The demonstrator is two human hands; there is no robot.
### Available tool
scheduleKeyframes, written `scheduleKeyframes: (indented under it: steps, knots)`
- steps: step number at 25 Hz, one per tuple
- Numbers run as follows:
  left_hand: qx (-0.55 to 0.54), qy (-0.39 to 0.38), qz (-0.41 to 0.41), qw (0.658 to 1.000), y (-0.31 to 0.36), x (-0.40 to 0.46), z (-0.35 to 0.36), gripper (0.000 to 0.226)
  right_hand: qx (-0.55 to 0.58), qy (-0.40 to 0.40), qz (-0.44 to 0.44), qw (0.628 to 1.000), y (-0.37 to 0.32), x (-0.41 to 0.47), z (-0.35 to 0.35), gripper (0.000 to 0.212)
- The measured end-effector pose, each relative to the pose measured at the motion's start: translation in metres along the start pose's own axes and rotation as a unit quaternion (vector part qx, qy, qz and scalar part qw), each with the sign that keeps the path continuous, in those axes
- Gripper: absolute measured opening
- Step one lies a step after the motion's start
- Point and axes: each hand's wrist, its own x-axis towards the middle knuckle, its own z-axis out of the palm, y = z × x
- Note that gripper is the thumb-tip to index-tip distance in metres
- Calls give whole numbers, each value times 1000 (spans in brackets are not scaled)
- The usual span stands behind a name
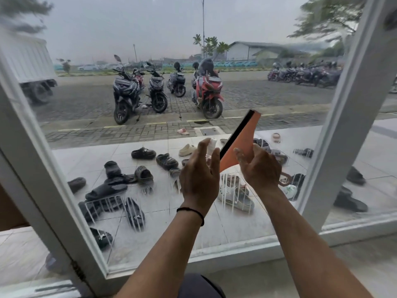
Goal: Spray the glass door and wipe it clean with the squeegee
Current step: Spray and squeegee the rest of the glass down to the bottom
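Note:
The glass door (171, 104) fills the view in a white frame (64, 201). White foam streaks run down its lower pane. My right hand (257, 166) grips an orange squeegee (242, 138) whose black blade slants up to the right, close to the glass. My left hand (199, 175) holds a small clear spray bottle with a white top (211, 147), mostly hidden behind the fingers. Both hands are raised in front of the middle of the pane, close together.
The white door frame's right post (348, 117) stands just right of my hands, and the bottom rail (193, 259) runs below. Outside, many sandals lie on a tiled porch (150, 211), and motorbikes (206, 91) are parked on paving.

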Motion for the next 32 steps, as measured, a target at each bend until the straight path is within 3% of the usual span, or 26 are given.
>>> scheduleKeyframes:
  steps: [6,10,14,17,20,21,23,25,28,32]
  knots:
    - [-2,-30,5,1000,8,-8,0,33,69,-13,124,990,30,-26,17,54]
    - [-44,-52,20,998,21,-18,0,37,86,-27,131,987,29,-27,8,59]
    - [-62,-108,57,991,29,-22,10,45,114,33,170,978,34,-29,-4,55]
    - [-47,-135,82,986,35,-25,17,46,165,68,286,942,52,-29,-15,47]
    - [-39,-163,109,980,41,-28,25,52,303,69,440,842,69,-23,-24,44]
    - [-38,-171,116,978,44,-26,30,53,388,49,492,778,74,-19,-28,41]
    - [-29,-188,129,973,52,-20,43,52,559,7,557,613,80,-8,-41,33]
    - [-18,-196,139,971,62,-14,59,50,647,-9,578,498,90,6,-51,38]
    - [-4,-206,154,966,73,-19,81,52,703,3,594,391,109,19,-64,45]
    - [17,-224,168,960,76,-21,94,47,725,28,606,326,115,9,-68,40]
